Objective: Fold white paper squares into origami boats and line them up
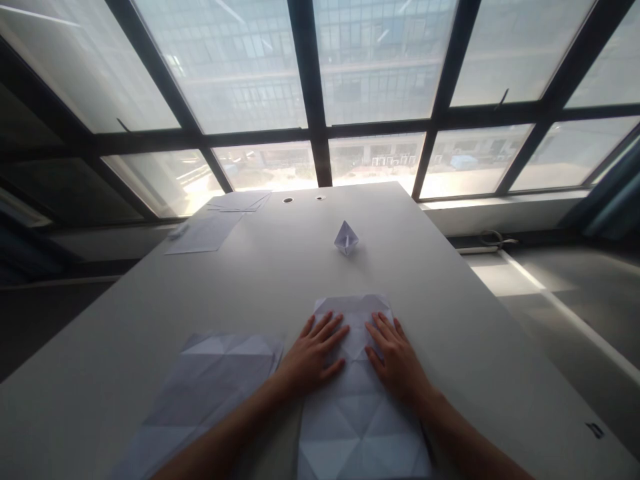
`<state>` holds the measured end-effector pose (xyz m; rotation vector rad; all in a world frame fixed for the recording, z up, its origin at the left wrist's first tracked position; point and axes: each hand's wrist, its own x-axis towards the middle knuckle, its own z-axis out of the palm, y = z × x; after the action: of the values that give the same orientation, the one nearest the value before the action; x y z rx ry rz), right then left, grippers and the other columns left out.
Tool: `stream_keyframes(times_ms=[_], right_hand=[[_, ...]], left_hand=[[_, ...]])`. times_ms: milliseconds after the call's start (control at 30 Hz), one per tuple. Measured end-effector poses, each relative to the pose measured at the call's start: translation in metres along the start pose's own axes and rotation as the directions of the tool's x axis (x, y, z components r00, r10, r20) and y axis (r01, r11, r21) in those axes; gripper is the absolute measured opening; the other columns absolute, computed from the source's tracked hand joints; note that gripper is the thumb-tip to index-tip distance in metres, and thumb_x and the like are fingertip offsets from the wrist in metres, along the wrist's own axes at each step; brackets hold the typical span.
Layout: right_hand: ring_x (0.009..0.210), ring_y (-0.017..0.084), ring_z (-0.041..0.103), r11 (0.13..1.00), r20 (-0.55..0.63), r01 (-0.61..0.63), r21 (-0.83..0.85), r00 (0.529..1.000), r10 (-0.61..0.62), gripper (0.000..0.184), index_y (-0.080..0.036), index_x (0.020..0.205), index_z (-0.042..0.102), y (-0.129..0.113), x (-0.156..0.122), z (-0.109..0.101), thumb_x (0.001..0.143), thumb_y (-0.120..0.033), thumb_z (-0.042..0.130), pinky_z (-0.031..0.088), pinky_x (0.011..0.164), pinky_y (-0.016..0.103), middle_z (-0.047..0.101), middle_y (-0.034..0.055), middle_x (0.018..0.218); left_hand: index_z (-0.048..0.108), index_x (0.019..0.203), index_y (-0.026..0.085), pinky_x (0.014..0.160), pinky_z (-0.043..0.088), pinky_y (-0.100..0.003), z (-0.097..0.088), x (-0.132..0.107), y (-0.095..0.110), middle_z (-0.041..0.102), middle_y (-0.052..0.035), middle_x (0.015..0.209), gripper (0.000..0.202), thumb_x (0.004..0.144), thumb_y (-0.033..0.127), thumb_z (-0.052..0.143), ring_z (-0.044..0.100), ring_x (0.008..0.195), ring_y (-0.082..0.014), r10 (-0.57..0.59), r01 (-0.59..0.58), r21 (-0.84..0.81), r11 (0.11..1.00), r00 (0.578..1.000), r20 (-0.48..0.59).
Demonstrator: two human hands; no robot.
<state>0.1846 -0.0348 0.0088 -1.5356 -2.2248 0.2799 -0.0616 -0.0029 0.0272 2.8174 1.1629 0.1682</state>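
Creased paper [363, 427] beneath both hands [311, 357] [397, 360]

Hazy daylight glares through the windows [373, 60], leaving the floor [35, 320] at left dim.

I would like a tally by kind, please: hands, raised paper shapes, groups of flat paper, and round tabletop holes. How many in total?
Hands: 2 (left hand, right hand)
Raised paper shape: 1
Flat paper groups: 3 (paper under the hands, creased paper at left, far-left papers)
Round tabletop holes: 2
Total: 8
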Motion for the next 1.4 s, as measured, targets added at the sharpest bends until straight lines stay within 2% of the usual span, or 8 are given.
stream_keyframes(times_ms=[433, 733, 1400], right_hand=[[0.146, 0.025, 0.022, 1.0, 0.073, -0.01, -0.029, 0.997, 0.012, 0.051, -0.018, 0.144, 0.045, -0.0033, 0.0012, -0.0034, 0.096, -0.033, 0.043, 0.017, 0.12, 0.048, 0.032, 0.0113, 0.156], [0.146, 0.023, 0.023, 0.999, 0.049, -0.037, -0.017, 0.998, 0.038, 0.049, -0.018, 0.144, 0.046, -0.0066, 0.0019, -0.0025, 0.097, -0.032, 0.043, 0.014, 0.12, 0.046, 0.034, 0.0114, 0.155], [0.146, 0.023, 0.023, 0.999, 0.037, -0.037, -0.012, 0.999, 0.038, 0.049, -0.018, 0.144, 0.046, -0.0042, 0.0007, -0.0017, 0.097, -0.033, 0.042, 0.014, 0.12, 0.046, 0.034, 0.0107, 0.155]], left_hand=[[0.022, 0.154, 0.034, 0.118, 0.017, -0.053, 0.0004, 0.0001, -0.0011, 0.02, -0.0002, 0.161, 0.067, 0.094, 0.048, 0.048, 0.019, 0.147, -0.0296, 0.003, -0.003, 0.001, 1.0, 1.0, -0.003], [0.025, 0.153, 0.034, 0.118, 0.019, -0.052, 0.0037, 0.0002, -0.0025, 0.024, -0.0004, 0.16, 0.065, 0.094, 0.047, 0.049, 0.023, 0.146, -0.0292, 0.011, -0.011, 0.0, 1.0, 0.999, -0.042], [0.022, 0.154, 0.035, 0.118, 0.018, -0.051, 0.0051, 0.0023, -0.003, 0.024, -0.0011, 0.16, 0.066, 0.095, 0.048, 0.049, 0.023, 0.146, -0.0289, 0.019, -0.019, 0.011, 1.0, 0.999, -0.039]])
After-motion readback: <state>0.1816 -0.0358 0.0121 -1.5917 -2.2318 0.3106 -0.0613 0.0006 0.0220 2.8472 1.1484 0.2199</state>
